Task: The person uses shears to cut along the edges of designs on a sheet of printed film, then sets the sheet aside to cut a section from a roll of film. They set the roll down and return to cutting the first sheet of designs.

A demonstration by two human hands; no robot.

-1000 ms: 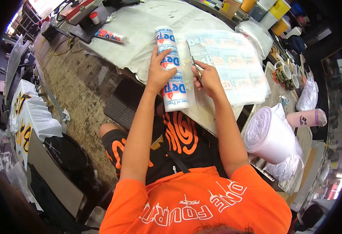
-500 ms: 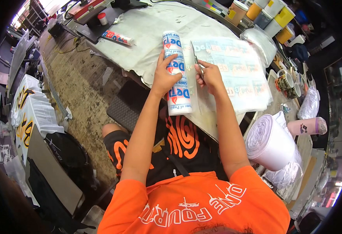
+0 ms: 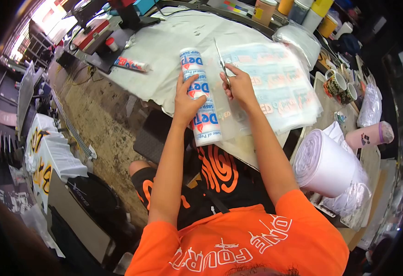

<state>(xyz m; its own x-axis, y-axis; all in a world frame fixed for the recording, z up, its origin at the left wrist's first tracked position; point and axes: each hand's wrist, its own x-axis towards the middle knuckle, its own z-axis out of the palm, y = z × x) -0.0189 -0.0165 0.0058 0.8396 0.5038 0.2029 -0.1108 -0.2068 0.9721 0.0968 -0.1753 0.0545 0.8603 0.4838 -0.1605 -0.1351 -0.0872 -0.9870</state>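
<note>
A white roll (image 3: 207,133) printed with blue and red lettering lies lengthwise on the cloth-covered table. My left hand (image 3: 188,102) grips it around the middle, thumb on the near side and fingers across the far side. In my right hand (image 3: 239,87) is a pair of scissors (image 3: 220,56), with the tips pointing away from me, just right of the roll. The fingers partly hide the scissors' handles. Beneath and beside that hand lies a stack of translucent printed sheets (image 3: 284,96).
Another printed roll (image 3: 132,64) lies at the table's far left, near a red-capped bottle (image 3: 112,44). To the right are patterned mugs (image 3: 336,86), a thick white roll (image 3: 325,161) and a pink tumbler (image 3: 371,135). Several paint containers (image 3: 298,11) stand at the back.
The view has shifted slightly. My left hand still grips the roll, and my right hand still holds the scissors beside it, their blades now tilted more to the left.
</note>
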